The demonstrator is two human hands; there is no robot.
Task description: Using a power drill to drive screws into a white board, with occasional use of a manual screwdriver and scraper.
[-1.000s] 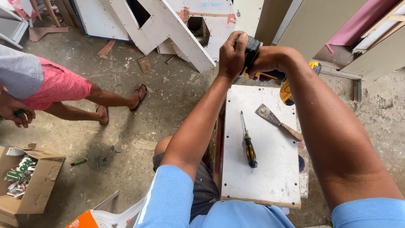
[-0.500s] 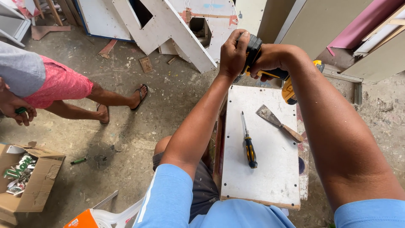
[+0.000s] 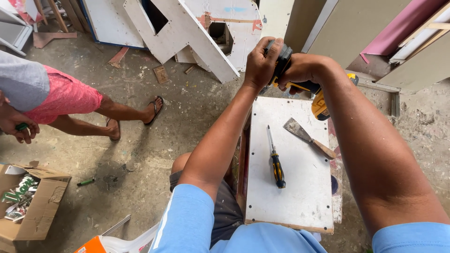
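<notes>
In front of me a white board (image 3: 300, 187) with small screw holes serves as my work surface. On it lie a screwdriver (image 3: 275, 161) with a black and yellow handle and, just beside it, a putty knife (image 3: 307, 137) with a wooden handle, apart from each other.

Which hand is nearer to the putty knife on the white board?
Right. The right hand grips the drill just above the putty knife; the left hand is farther left, on the drill's front.

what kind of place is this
Probably a small carpentry or furniture workshop: cut white panels lean about a dusty concrete floor, and a screwdriver and putty knife lie on a white board used as a bench.
</notes>
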